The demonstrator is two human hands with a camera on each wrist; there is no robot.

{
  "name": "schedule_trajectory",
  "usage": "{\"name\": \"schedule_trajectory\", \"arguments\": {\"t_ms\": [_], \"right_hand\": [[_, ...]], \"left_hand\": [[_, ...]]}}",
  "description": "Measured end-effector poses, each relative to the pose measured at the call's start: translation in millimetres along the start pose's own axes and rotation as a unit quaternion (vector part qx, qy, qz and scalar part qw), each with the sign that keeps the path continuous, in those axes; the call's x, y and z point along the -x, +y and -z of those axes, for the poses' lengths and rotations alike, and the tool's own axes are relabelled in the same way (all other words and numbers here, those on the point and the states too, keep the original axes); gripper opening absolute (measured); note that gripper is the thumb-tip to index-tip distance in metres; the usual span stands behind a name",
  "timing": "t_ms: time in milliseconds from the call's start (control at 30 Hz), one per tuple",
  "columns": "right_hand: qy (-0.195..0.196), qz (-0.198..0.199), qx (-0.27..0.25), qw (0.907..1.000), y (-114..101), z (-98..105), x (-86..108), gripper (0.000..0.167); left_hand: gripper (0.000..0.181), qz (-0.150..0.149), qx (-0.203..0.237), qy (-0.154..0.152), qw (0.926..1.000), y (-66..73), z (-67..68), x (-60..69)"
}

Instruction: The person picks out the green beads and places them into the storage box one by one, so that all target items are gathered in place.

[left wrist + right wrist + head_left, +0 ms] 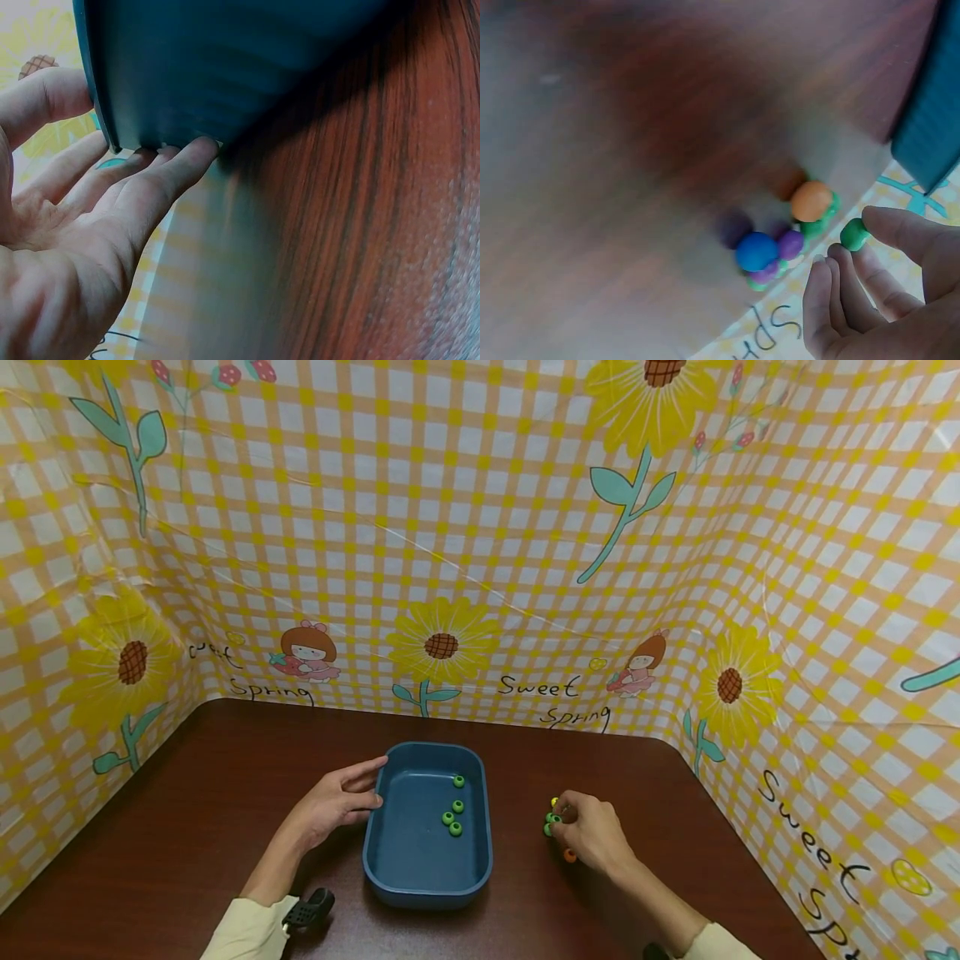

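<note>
one green bead (854, 235) pinched by right hand (594, 833); tray (408, 864) leftward, head view lower centre, long axis up-down; left hand (337, 802) touching, fingers apart.

tray (412, 864): smooth matt plastic; beads (457, 807): smooth, plastic-looking; table (262, 752): wood-grained, lightly glossy; backdrop (480, 485): creased thin sheeting

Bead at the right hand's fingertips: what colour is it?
Green; the bead shows best in the right wrist view.

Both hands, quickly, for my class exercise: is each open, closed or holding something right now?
Left hand: open, touching the blue rectangular tub.
Right hand: holding a green bead in a pinch.
</note>
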State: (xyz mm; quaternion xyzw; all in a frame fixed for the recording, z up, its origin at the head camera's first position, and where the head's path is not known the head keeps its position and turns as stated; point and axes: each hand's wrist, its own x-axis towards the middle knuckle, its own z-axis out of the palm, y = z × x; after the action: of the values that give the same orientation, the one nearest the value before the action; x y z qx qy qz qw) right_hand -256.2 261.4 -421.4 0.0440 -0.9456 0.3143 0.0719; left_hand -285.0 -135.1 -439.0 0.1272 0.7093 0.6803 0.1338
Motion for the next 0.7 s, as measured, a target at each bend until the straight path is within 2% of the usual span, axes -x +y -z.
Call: {"name": "schedule_trajectory", "arguments": {"t_ms": [233, 700], "right_hand": [[0.009, 0.038, 0.008, 0.9992, -18, 2, -6.8, 0.008], [0.023, 0.078, -0.009, 0.9967, -54, -4, -22.6, 0.008]], "left_hand": [[0.069, 0.007, -0.003, 0.01, 0.9999, -0.5, 0.1, 0.3], [0.068, 0.008, 0.005, 0.011, 0.9999, -2.4, 0.5, -1.2]]}}
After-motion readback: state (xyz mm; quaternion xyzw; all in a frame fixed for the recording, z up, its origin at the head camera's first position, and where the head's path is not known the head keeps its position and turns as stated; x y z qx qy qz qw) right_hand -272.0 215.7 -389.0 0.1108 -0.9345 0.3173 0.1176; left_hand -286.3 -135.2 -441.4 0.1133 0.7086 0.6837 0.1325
